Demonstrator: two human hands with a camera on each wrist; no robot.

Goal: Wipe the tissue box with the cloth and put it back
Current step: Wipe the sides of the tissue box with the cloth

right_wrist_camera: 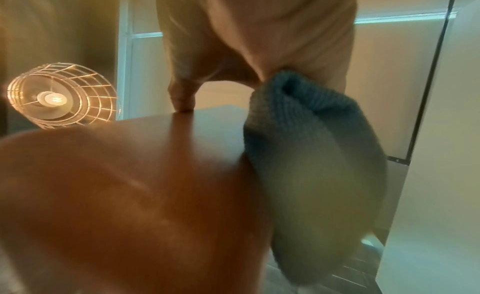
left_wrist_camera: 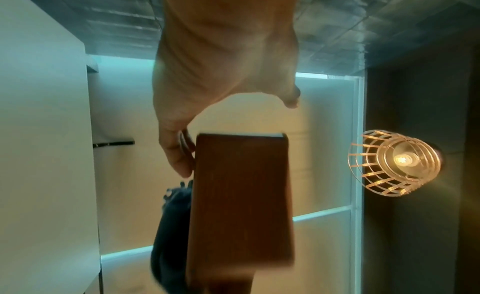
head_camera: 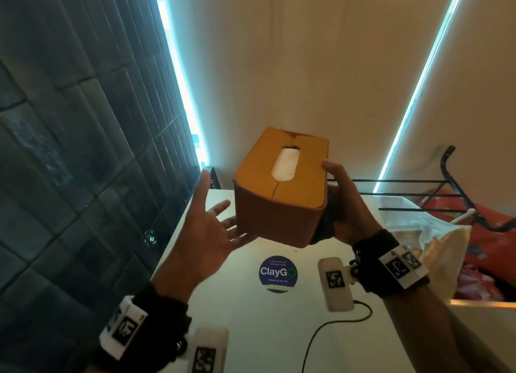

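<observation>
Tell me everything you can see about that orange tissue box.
The tissue box is an orange-brown rectangular cover, leather-like, with an oval top slot showing white tissue. It is held tilted above the white table. The right hand grips its right side together with a dark cloth; the open left hand reaches beneath its left edge.
</observation>
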